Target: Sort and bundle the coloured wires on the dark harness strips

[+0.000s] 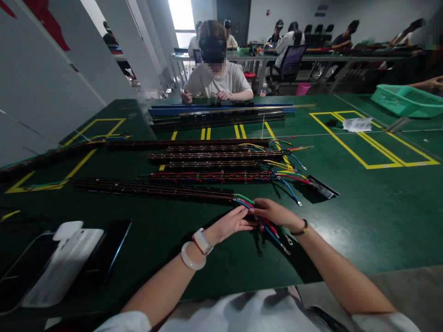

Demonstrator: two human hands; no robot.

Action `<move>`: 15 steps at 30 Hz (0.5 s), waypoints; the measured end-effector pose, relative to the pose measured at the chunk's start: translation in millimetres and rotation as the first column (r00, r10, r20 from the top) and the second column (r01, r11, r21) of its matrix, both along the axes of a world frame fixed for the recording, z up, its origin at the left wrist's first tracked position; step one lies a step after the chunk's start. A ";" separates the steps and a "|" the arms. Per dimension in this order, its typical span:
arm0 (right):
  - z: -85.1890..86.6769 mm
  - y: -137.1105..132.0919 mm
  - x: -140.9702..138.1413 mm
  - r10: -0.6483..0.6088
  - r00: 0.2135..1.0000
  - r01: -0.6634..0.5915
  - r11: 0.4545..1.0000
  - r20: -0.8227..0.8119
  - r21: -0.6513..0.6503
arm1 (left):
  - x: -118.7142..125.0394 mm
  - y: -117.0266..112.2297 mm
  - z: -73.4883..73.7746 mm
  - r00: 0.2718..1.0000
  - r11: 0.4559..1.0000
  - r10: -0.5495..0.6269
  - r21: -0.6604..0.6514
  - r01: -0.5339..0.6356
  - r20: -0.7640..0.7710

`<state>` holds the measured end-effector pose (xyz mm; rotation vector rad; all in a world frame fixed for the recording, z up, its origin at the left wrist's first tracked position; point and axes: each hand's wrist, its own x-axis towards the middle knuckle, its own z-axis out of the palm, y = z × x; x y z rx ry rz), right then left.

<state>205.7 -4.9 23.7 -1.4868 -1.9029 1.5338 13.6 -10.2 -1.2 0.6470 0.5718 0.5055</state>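
Yellow tape (80,164) marks out boxes at the left end of the green bench (360,207), and a long dark wire bundle (44,159) runs in from the left edge there. Toward the near left corner lie a dark phone (29,272), a pale flat object (64,267) blurred too much to name, and a second dark device (109,246) with a bluish edge. Right of these, a dark wired strip (155,188) stretches toward the middle, the closest to the near edge of several laid roughly parallel; beyond them, near the far edge, blue and black lengths (221,113) lie across. The coloured wires (269,228), green, red and blue, leave the right end of that nearest strip and pass between the person's two hands, above the middle of the near edge. On the left hand (237,220), the grip is nearly closed, thumb and finger on the wires, the other fingers stretched out. On the right hand (273,213), the grip curls over the same wires from the right; how tightly, I cannot tell. Metal lugs (286,250) tip the loose ends below. At the far edge sits a co-worker (221,80), both hands low before them. Farther right come another set of lugged leads (290,188), a dark-edged flat piece (323,188), crumpled white paper (357,124) and, by the far right corner, a green basket (403,101).
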 end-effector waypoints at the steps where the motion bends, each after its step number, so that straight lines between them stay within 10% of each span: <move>1: 4.0 -0.3 -2.6 -0.009 0.993 -0.001 0.997 0.121 0.082 | 1.7 0.5 -0.1 1.000 0.999 0.022 -0.026 -0.022 0.009; 8: 26.4 -14.1 -31.4 -0.055 0.724 -0.230 0.921 0.687 0.315 | 19.8 2.5 -3.7 0.989 0.978 0.143 -0.157 -0.136 0.034; 15: 10.4 -34.8 -65.1 -0.265 0.489 -0.333 0.824 0.831 0.459 | 30.2 1.9 0.5 0.971 0.952 0.223 -0.196 -0.237 -0.089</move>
